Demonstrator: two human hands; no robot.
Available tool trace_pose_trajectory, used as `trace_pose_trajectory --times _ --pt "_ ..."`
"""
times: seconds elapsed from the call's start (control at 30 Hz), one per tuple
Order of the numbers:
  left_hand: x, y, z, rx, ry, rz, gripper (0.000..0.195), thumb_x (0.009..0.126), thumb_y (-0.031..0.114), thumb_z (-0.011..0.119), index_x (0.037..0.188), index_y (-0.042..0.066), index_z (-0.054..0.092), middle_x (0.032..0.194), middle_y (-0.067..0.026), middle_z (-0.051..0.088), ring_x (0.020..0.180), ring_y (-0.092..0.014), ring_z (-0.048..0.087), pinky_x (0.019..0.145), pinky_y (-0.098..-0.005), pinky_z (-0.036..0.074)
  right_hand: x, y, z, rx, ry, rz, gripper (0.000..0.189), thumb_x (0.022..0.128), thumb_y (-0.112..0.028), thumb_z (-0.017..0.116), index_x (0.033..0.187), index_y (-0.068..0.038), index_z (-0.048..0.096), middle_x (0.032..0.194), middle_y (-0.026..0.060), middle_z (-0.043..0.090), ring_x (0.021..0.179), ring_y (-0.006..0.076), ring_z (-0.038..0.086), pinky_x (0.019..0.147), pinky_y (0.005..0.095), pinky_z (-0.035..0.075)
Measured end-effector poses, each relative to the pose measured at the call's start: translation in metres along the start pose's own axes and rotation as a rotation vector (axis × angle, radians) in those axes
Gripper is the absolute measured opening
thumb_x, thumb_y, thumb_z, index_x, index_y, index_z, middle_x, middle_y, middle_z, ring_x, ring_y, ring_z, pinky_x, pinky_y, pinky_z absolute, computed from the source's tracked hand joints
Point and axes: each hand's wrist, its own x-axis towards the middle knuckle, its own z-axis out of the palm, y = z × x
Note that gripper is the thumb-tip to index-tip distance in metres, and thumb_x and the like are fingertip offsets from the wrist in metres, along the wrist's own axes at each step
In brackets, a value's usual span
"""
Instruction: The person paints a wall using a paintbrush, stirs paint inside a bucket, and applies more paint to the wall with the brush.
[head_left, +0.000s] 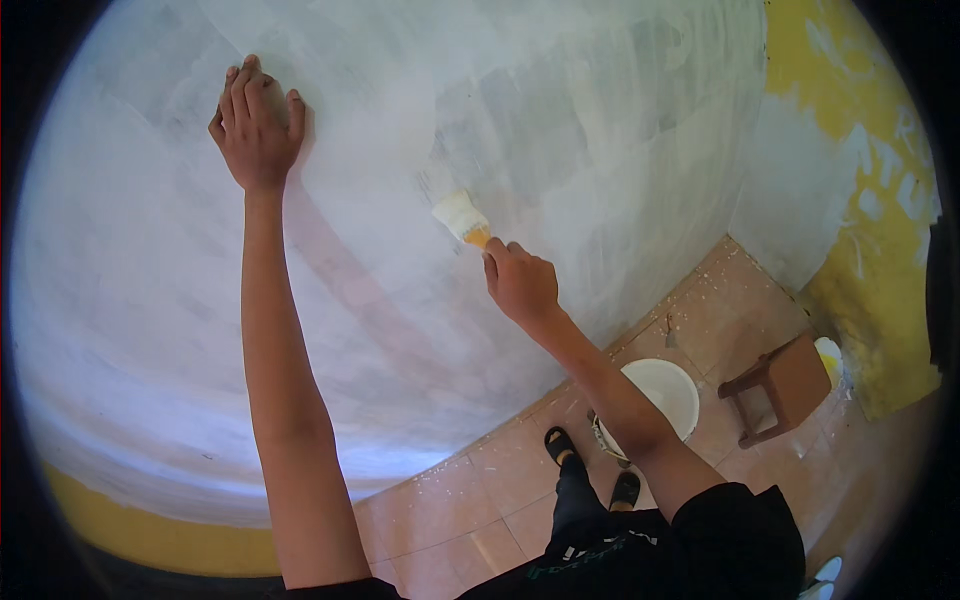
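Note:
My right hand (523, 281) grips the handle of a wide paintbrush (462, 214), its bristles coated in white paint and lying against the wall (360, 225). Most of the handle is hidden in my fist. Higher up and to the left, my left hand (255, 131) rests on the same wall with its fingers apart, holding nothing. White paint covers this wall unevenly; greyer, streaky patches show above and right of the brush. Below my right forearm a white bucket (667, 386) stands on the floor, partly hidden by the arm.
A brown stool (787, 386) stands on the tiled floor (472, 540) right of the bucket, with a white and yellow container (829, 360) behind it. The adjoining wall (825, 187) is part yellow, part white. Paint specks dot the tiles along the wall's foot.

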Motion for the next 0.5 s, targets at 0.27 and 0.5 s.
trace_pose_trajectory --times 0.27,0.5 --pt "0.003 0.002 0.003 -0.004 -0.006 -0.015 0.023 0.088 0.035 0.061 0.103 0.017 0.059 0.136 0.0052 0.061 0.13 -0.017 0.054 0.097 -0.0368 0.038 -0.036 0.044 0.037 0.029 -0.092 0.124 0.014 0.094 -0.021 0.061 0.093 -0.008 0.057 0.07 0.0105 0.063 0.061 0.0338 0.065 0.054 0.0444 0.05" --pt "0.001 0.002 0.002 -0.016 -0.018 -0.014 0.022 0.089 0.032 0.06 0.105 0.017 0.059 0.139 0.0037 0.059 0.132 -0.018 0.052 0.098 -0.0348 0.037 0.007 0.01 -0.039 0.278 0.096 0.166 0.017 0.093 -0.021 0.063 0.1 -0.006 0.058 0.076 0.015 0.068 0.07 0.0352 0.067 0.059 0.0461 0.051"
